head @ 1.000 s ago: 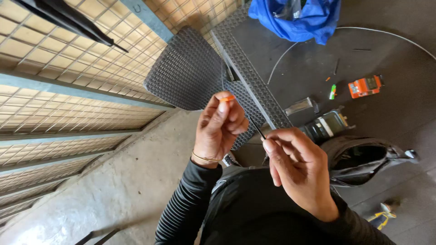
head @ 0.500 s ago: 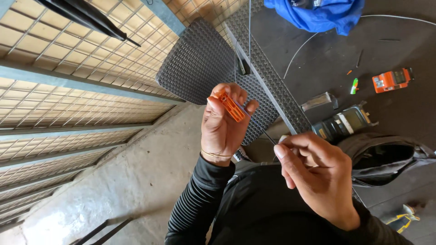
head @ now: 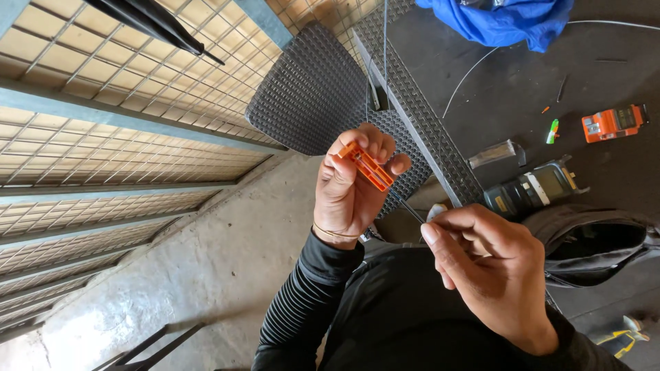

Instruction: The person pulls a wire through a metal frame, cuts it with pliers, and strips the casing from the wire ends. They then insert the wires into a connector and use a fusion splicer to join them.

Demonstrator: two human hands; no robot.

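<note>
My left hand (head: pixel 347 189) is raised at the centre of the view and grips a small flat orange tool (head: pixel 366 165) between thumb and fingers. A thin dark cable (head: pixel 411 208) runs from under that tool down to my right hand (head: pixel 491 268), whose fingertips pinch its end. The two hands are a short way apart, joined only by the cable. Both forearms wear dark sleeves; a thin band sits on my left wrist.
A dark mesh cable tray (head: pixel 419 117) and mesh panel (head: pixel 309 89) lie ahead. On the dark floor are a blue bag (head: pixel 505 20), an orange device (head: pixel 612 122), a black meter (head: pixel 533 192) and an open black bag (head: pixel 605 240). A wire grid fence (head: pixel 117 96) stands left.
My left hand rose and turned, bringing the orange tool into full view. The hands moved apart and a short length of cable now shows between them.
</note>
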